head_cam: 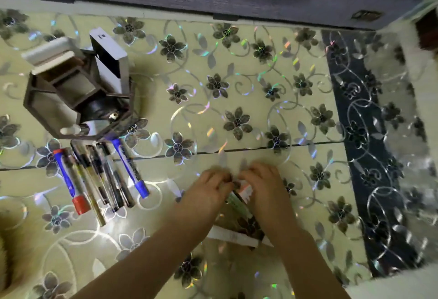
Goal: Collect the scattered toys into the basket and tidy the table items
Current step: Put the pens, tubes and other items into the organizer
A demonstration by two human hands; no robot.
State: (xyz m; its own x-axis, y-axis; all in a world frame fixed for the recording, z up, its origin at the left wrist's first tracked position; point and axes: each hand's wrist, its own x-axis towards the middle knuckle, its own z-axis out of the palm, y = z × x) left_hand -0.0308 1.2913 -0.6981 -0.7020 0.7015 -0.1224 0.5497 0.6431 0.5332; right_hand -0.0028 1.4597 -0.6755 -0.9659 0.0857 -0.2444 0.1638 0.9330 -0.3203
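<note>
My left hand (208,189) and my right hand (263,185) meet at the table's near middle, fingers closed together around small items. Between them show a green and white tube (238,204) and a bit of white and red packaging (246,189); which hand holds which is unclear. A flat white strip (234,237) lies on the table under my right forearm. To the left, a row of several pens and markers (99,175) lies side by side, with a red-capped blue marker (71,185) and a blue-capped marker (130,168). No basket or toys are visible.
A dark wooden desk organizer (71,95) stands at the left, holding white boxes (111,59) and a small bottle. The table carries a pale cloth with a shiny flower pattern (237,73). A dark patterned strip (369,156) runs down the right. A grey edge (213,2) borders the far side.
</note>
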